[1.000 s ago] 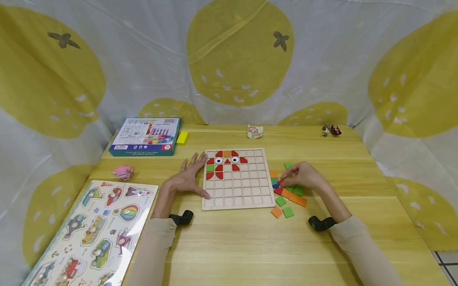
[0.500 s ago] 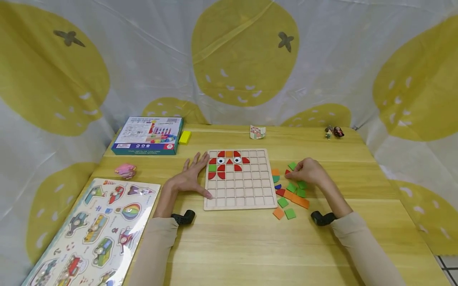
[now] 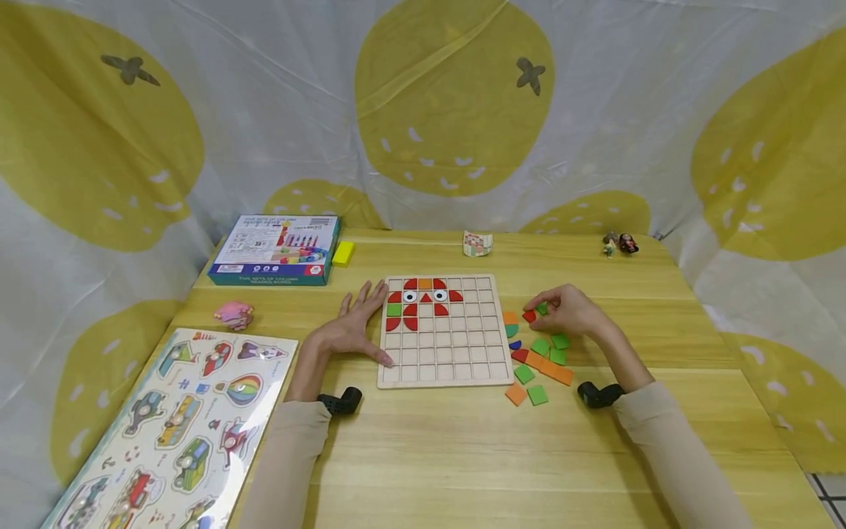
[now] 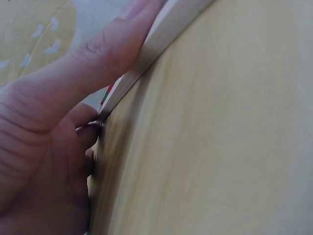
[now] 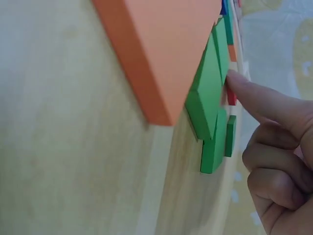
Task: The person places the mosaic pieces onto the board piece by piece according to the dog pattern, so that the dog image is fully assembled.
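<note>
Board (image 3: 452,353): wooden, gridded, flat on the table (image 3: 423,455), between the two hands. Fitted in the upper left cells: two eye discs (image 3: 410,296) with red triangle (image 3: 425,297) between, orange square (image 3: 425,283) in the top row, green square (image 3: 393,310) in the first column, curved red pieces (image 3: 456,297) around. Lower rows and right-hand columns bare.

Left hand (image 3: 350,330): spread wide, thumb at the near left part of the board, other fingertips by its far left corner; nothing grasped, apparently there to steady.

Right hand (image 3: 567,310): thumb and forefinger narrow, pinched on red tile (image 3: 529,316), just off the board's right edge, near a green tile (image 3: 542,308); other fingers curled. Whether lifted clear of the table — cannot tell.

Loose stock, right of the board: blue tile (image 3: 515,344), teal tile (image 3: 512,330), second red tile (image 3: 520,355), orange strip (image 3: 559,375), further green squares (image 3: 537,394).

Step in hand, as judged: selection of one tile from the loose stock. Next move, as judged: firm pinch, lift over the rim, turn to suit the curve, square set-down in a bare cell — likeliest at the pattern's right side, less filled than the left.
</note>
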`<control>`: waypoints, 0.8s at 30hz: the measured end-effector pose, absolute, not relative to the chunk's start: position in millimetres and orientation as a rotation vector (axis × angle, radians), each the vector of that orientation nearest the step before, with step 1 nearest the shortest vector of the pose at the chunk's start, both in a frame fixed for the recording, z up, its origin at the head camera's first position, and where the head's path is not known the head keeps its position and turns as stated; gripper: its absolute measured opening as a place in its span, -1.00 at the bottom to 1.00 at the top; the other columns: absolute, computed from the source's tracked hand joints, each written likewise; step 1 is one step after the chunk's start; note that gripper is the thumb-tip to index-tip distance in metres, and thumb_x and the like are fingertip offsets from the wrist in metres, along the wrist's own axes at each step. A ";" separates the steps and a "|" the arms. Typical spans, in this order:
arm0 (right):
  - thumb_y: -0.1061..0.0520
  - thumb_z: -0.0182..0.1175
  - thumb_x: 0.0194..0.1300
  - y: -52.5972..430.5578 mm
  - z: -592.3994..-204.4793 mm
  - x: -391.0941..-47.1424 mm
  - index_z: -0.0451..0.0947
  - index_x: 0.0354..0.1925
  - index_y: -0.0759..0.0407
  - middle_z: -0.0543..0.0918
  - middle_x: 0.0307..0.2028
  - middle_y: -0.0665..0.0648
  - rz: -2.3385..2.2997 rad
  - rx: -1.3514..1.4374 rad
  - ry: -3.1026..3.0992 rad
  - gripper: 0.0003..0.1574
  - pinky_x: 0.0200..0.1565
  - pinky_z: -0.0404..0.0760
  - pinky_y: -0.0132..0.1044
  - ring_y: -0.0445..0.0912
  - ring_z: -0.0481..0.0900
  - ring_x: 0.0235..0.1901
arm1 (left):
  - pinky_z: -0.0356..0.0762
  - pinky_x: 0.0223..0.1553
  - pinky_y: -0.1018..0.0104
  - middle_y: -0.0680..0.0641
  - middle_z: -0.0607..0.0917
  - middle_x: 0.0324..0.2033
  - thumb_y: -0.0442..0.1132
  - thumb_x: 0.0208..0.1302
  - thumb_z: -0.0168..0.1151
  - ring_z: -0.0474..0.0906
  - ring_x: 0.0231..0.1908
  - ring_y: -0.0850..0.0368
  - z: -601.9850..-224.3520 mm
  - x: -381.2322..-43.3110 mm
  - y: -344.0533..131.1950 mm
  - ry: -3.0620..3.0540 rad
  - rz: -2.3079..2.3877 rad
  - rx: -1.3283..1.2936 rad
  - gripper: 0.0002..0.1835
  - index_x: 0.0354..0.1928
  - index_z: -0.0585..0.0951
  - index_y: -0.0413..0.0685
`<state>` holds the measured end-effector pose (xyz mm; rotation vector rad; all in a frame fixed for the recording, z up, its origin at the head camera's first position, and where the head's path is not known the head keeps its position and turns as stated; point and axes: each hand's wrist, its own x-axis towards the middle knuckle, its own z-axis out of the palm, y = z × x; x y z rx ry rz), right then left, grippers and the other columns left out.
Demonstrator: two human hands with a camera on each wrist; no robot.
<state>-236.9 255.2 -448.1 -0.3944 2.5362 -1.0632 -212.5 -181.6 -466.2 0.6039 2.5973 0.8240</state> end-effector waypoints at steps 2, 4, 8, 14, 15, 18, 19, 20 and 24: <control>0.11 0.45 0.07 253.5 -448.1 -238.9 0.68 -0.11 0.17 0.30 -0.73 -0.03 -1.020 -0.393 2.578 -0.63 -0.57 0.27 -0.39 -0.21 0.19 -0.70 | -0.61 0.47 -0.19 -0.03 -0.30 0.55 0.22 -0.32 0.59 -0.54 0.52 -0.10 -465.9 -212.8 -181.3 2.601 0.821 0.601 0.49 0.54 -0.22 -0.02; 0.07 0.44 0.08 251.9 -447.9 -239.7 0.68 -0.15 0.17 0.33 -0.72 -0.02 -0.993 -0.397 2.605 -0.65 -0.57 0.27 -0.38 -0.20 0.21 -0.69 | -0.61 0.47 -0.18 -0.03 -0.30 0.55 0.23 -0.33 0.59 -0.54 0.52 -0.10 -465.8 -213.3 -180.9 2.603 0.812 0.600 0.49 0.54 -0.22 -0.01; 0.04 0.41 0.13 236.9 -443.4 -237.9 0.65 -0.15 0.17 0.37 -0.69 0.01 -1.064 -0.400 2.568 -0.66 -0.57 0.28 -0.38 -0.20 0.23 -0.68 | -0.62 0.47 -0.18 -0.02 -0.31 0.55 0.23 -0.34 0.59 -0.55 0.52 -0.09 -465.5 -214.4 -180.3 2.601 0.806 0.593 0.50 0.54 -0.23 -0.01; 0.01 0.45 0.07 165.2 -433.7 -231.5 0.68 -0.20 0.11 0.33 -0.73 0.00 -1.161 -0.446 2.520 -0.68 -0.54 0.26 -0.38 -0.16 0.22 -0.68 | -0.63 0.47 -0.18 -0.01 -0.33 0.55 0.24 -0.35 0.60 -0.56 0.52 -0.09 -466.2 -215.0 -181.3 2.601 0.811 0.588 0.51 0.53 -0.23 -0.01; -0.01 0.47 0.05 152.1 -433.2 -230.6 0.69 -0.23 0.09 0.32 -0.73 -0.01 -1.150 -0.451 2.523 -0.67 -0.55 0.24 -0.39 -0.16 0.22 -0.67 | -0.63 0.47 -0.18 -0.01 -0.33 0.55 0.24 -0.35 0.60 -0.56 0.52 -0.08 -466.6 -214.9 -181.6 2.601 0.813 0.588 0.51 0.53 -0.23 -0.01; -0.04 0.49 0.00 120.1 -434.0 -229.4 0.70 -0.30 0.07 0.35 -0.71 -0.01 -1.103 -0.452 2.540 -0.69 -0.58 0.21 -0.38 -0.15 0.24 -0.67 | -0.63 0.47 -0.18 -0.01 -0.33 0.55 0.24 -0.35 0.60 -0.56 0.52 -0.08 -467.6 -214.5 -182.4 2.599 0.819 0.587 0.51 0.54 -0.23 -0.01; -0.05 0.51 -0.02 112.8 -434.6 -229.4 0.70 -0.33 0.07 0.38 -0.68 -0.01 -1.085 -0.444 2.557 -0.69 -0.58 0.22 -0.38 -0.15 0.25 -0.66 | -0.63 0.47 -0.17 -0.01 -0.33 0.55 0.24 -0.35 0.60 -0.56 0.52 -0.08 -467.9 -214.4 -182.6 2.600 0.819 0.586 0.51 0.54 -0.23 0.00; -0.05 0.52 -0.04 107.0 -435.3 -229.1 0.70 -0.35 0.07 0.42 -0.64 0.00 -1.074 -0.427 2.575 -0.69 -0.57 0.23 -0.38 -0.15 0.26 -0.64 | -0.63 0.47 -0.18 -0.01 -0.33 0.55 0.24 -0.35 0.60 -0.56 0.52 -0.08 -468.2 -214.3 -182.8 2.601 0.818 0.587 0.52 0.54 -0.23 0.00; 0.00 0.55 -0.10 97.7 -438.6 -229.1 0.72 -0.38 0.09 0.47 -0.54 0.03 -1.081 -0.346 2.605 -0.70 -0.56 0.19 -0.35 -0.14 0.23 -0.62 | -0.63 0.47 -0.18 -0.01 -0.33 0.55 0.25 -0.35 0.59 -0.56 0.52 -0.08 -469.0 -213.9 -182.8 2.600 0.816 0.589 0.51 0.54 -0.23 0.00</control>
